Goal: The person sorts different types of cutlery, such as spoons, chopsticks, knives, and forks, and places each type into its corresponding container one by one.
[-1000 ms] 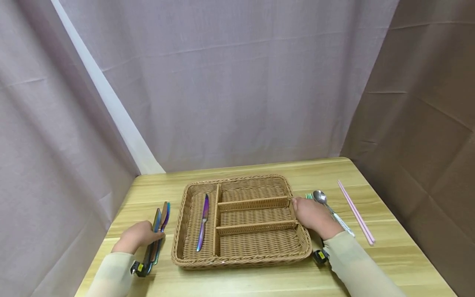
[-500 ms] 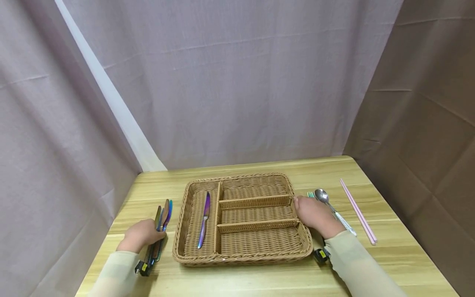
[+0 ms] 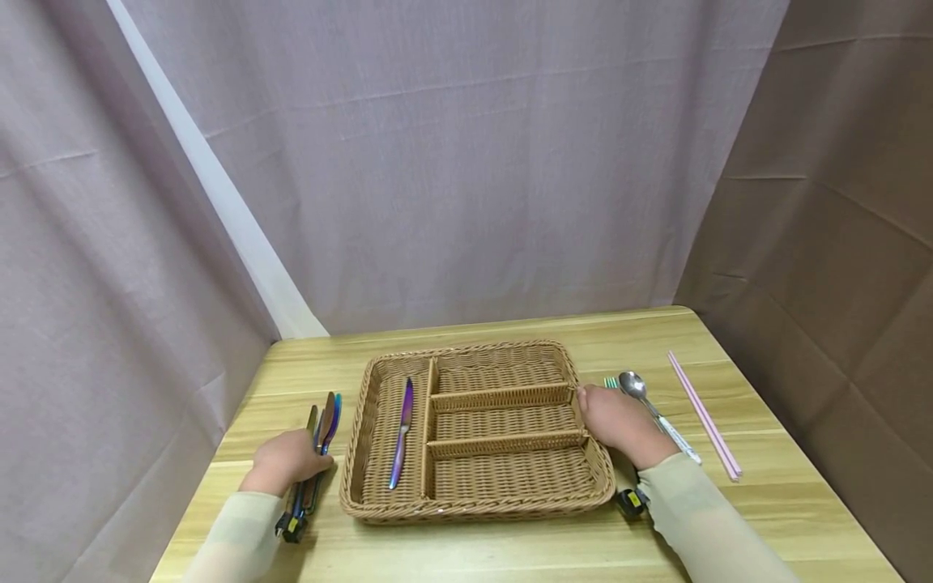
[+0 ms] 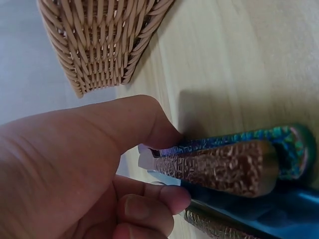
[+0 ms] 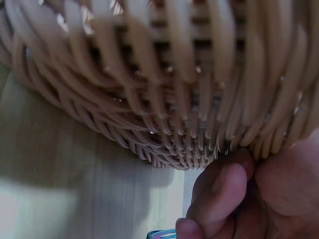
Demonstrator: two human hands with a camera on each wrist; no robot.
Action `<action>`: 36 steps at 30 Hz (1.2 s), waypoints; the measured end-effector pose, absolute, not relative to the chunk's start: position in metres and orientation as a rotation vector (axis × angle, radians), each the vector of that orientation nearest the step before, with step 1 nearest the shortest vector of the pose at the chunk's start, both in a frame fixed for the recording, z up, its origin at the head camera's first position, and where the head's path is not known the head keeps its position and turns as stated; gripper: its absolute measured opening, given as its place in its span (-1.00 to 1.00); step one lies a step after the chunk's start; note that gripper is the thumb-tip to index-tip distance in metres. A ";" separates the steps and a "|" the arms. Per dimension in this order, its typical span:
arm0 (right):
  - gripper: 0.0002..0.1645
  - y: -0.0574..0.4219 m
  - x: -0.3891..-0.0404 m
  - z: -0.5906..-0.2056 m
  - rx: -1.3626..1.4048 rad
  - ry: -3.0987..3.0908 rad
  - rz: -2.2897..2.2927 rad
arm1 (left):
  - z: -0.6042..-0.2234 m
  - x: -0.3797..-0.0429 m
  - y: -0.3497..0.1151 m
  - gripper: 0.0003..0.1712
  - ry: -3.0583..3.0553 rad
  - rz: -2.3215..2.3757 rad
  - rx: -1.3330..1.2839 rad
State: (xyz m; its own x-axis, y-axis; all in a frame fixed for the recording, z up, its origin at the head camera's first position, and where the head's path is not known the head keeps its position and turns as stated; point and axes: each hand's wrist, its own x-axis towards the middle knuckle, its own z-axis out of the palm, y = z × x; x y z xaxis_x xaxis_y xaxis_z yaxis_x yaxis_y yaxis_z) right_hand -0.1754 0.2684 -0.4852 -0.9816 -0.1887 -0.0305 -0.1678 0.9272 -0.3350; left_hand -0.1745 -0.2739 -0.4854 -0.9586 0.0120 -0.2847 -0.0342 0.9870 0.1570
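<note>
Left of the wicker basket (image 3: 510, 510), my left hand (image 3: 287, 460) pinches knives from a small bunch between thumb and fingers. The left wrist view shows a knife with a textured copper-brown handle (image 4: 219, 167) against one with a blue-green handle (image 4: 294, 149). A smooth blue handle (image 4: 249, 206) lies just below them; whether it is held cannot be told. My right hand (image 3: 619, 421) grips the basket's right rim, with the thumb at the rim and curled fingers against the outer weave. One purple iridescent knife (image 3: 401, 445) lies in the basket's long left compartment.
Right of the basket lie a spoon (image 3: 674, 437) with a patterned white handle and a fork (image 3: 611, 382), mostly hidden by my right hand. Pink chopsticks (image 3: 703, 413) lie farther right. Dividers split the basket's right part into three compartments. Curtains surround the wooden table (image 3: 452, 551).
My left hand has shifted slightly right, towards the basket, and the knives' blades have shifted a little with it. My right hand keeps its grip on the rim.
</note>
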 end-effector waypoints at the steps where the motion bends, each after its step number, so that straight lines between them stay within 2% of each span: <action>1: -0.45 0.269 -0.175 -0.486 -0.277 3.023 -0.516 | -0.485 -0.175 -0.273 -0.57 2.846 0.225 -0.015; 14: -0.43 0.270 -0.179 -0.490 -0.282 3.021 -0.517 | -0.485 -0.179 -0.269 -0.49 2.851 0.170 0.012; 36: -0.45 0.269 -0.177 -0.489 -0.300 3.054 -0.512 | -0.485 -0.182 -0.272 -0.66 2.838 0.222 0.006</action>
State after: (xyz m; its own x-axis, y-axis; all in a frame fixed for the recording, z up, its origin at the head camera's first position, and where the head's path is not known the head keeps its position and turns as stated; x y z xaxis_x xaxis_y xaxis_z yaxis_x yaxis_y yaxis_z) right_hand -0.1773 0.2693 -0.4886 -0.9810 -0.1942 0.0019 -0.1842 0.9273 -0.3259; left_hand -0.1816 -0.2720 -0.4846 -0.9569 0.0267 -0.2894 -0.0185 0.9881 0.1524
